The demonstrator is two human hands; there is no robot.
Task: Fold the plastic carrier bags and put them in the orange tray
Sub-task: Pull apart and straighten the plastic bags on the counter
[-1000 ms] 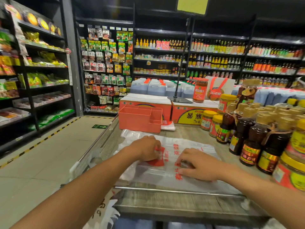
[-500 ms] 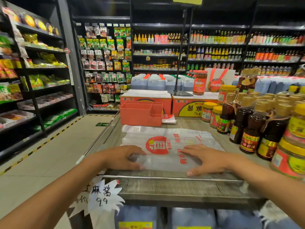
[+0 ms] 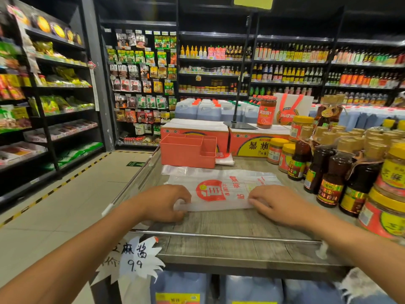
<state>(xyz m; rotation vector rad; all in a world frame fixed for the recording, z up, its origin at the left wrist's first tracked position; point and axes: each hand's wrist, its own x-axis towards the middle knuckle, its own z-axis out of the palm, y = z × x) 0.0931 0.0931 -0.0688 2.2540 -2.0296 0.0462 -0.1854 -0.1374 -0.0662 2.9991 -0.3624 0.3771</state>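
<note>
A white plastic carrier bag (image 3: 221, 189) with a red logo lies flat on the wooden display table (image 3: 230, 222). My left hand (image 3: 166, 202) grips the bag's near left edge with curled fingers. My right hand (image 3: 278, 205) pinches the near right edge. The orange tray (image 3: 186, 151) with its small side compartments stands behind the bag at the table's back left. Its inside looks bare from here. Another folded white bag (image 3: 224, 160) lies just right of the tray.
Dark sauce bottles (image 3: 333, 178) and yellow-lidded jars (image 3: 392, 187) crowd the table's right side. Orange cartons (image 3: 252, 141) and a sign stand (image 3: 238, 123) sit behind the tray. A metal rail (image 3: 219, 235) runs along the table's front edge. The aisle floor (image 3: 65, 205) is to the left.
Both hands slid from the bag's middle toward me to its near edge. They went from pressing flat to curling round that edge, and the bag's near part now lies shorter.
</note>
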